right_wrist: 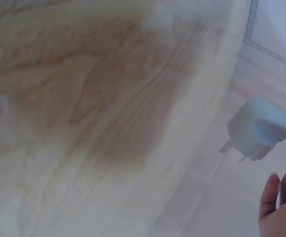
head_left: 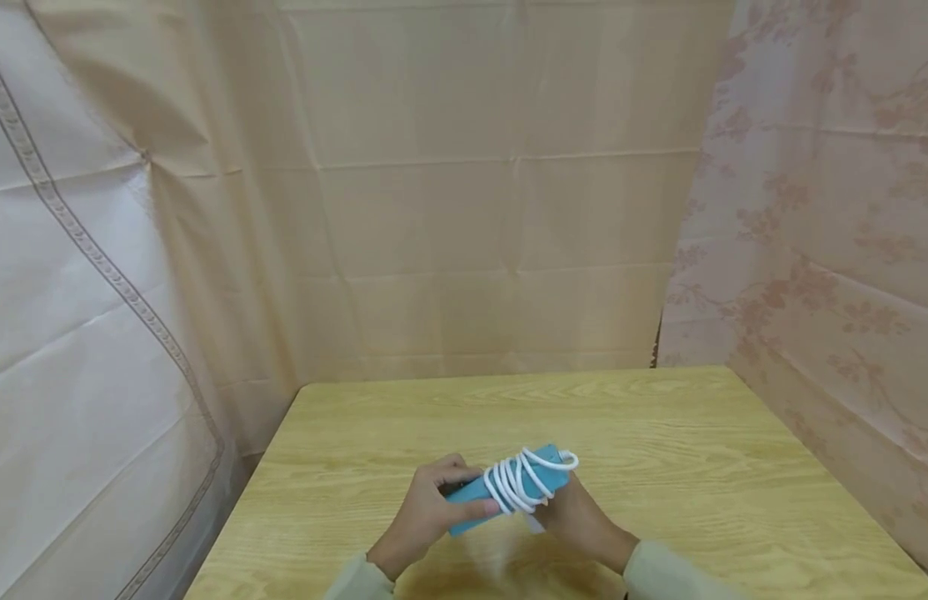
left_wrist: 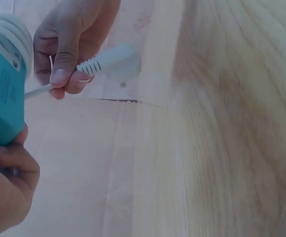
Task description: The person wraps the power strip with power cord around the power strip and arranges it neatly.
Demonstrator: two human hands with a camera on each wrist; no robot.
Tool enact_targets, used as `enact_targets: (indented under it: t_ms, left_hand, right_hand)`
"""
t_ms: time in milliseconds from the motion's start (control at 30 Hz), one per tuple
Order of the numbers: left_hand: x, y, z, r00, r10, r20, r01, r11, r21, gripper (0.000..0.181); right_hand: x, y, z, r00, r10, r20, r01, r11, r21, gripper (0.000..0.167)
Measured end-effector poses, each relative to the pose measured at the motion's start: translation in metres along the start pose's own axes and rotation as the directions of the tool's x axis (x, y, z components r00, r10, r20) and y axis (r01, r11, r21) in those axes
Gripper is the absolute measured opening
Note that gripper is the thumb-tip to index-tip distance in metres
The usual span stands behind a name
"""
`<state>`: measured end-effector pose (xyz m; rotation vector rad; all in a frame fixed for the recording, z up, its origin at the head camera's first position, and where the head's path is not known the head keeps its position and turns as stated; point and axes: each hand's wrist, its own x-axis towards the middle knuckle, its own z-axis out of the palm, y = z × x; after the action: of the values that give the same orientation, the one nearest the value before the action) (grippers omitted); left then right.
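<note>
My left hand point(head_left: 428, 510) grips one end of a blue power strip point(head_left: 471, 492), its thumb along the side facing me. White cord point(head_left: 512, 483) is wound in several loops around the strip's other half. My right hand point(head_left: 580, 512) is at the far end, partly hidden behind the strip. In the left wrist view, the right hand point(left_wrist: 71, 44) pinches the cord just behind a white plug point(left_wrist: 116, 61). The plug point(right_wrist: 259, 128) hangs free of the strip, and its metal prongs show in the right wrist view. The left hand point(left_wrist: 12, 182) holds the strip from below there.
A wood-grain table point(head_left: 344, 467) lies under both hands, which are held above its near part. Beige curtain cloth point(head_left: 471, 208) hangs behind it. A white cloth point(head_left: 82, 333) hangs on the left and a flowered one point(head_left: 831, 275) on the right.
</note>
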<state>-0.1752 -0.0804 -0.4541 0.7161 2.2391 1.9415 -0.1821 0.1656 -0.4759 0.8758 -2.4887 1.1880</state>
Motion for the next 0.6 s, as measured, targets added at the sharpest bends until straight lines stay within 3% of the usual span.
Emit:
enact_targets:
  t_ms: [133,267,433,600]
  left_hand:
    - [0.002,-0.003,0.002,0.998,-0.037,-0.060,0.038,0.999,0.029,0.026]
    - [0.004,-0.006,0.004,0.989,-0.061,-0.137,0.070,0.996,0.062,0.026]
    - [0.007,-0.008,0.009,0.974,-0.013,-0.227,0.063,0.975,0.213,0.034]
    - [0.010,-0.006,0.011,0.963,0.065,-0.263,0.028,0.942,0.334,0.046]
  right_hand:
    - [0.000,-0.001,0.007,1.000,0.007,0.014,-0.008,0.999,0.048,0.032]
    - [0.001,-0.006,0.013,0.994,0.059,0.095,-0.078,0.975,0.206,0.018]
    - [0.002,-0.012,0.016,0.968,0.187,0.165,-0.234,0.907,0.349,0.023]
    - [0.003,-0.015,0.015,0.937,0.276,0.213,-0.344,0.835,0.429,0.034]
